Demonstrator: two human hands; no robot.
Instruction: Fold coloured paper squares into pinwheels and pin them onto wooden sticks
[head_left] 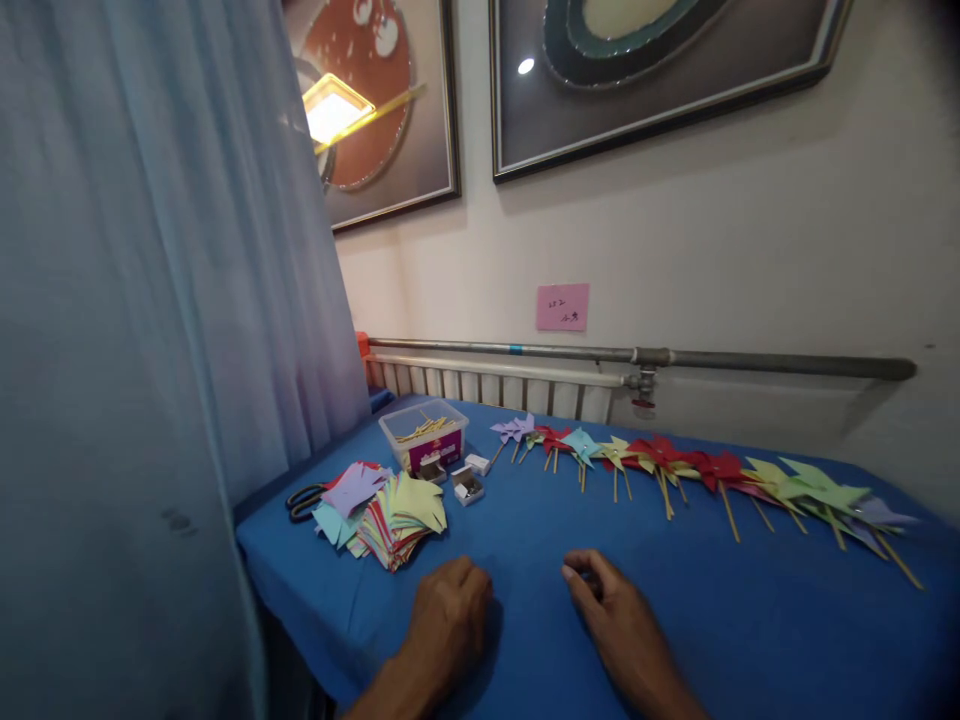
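My left hand (448, 618) rests on the blue tablecloth (675, 610) near the front edge, fingers curled under, nothing visible in it. My right hand (611, 610) lies a little to its right, fingers bent and pinched together; I cannot make out anything between them. Just beyond the left hand sits a fanned stack of coloured paper squares (394, 515). A row of paper pinwheels on wooden sticks (697, 475) runs along the back of the table.
A clear plastic box of sticks (424, 432) stands behind the paper stack, with small open pin boxes (466, 485) beside it. Scissors (304, 498) lie at the far left. A curtain (150, 300) hangs left; a radiator and pipe (637, 355) line the wall.
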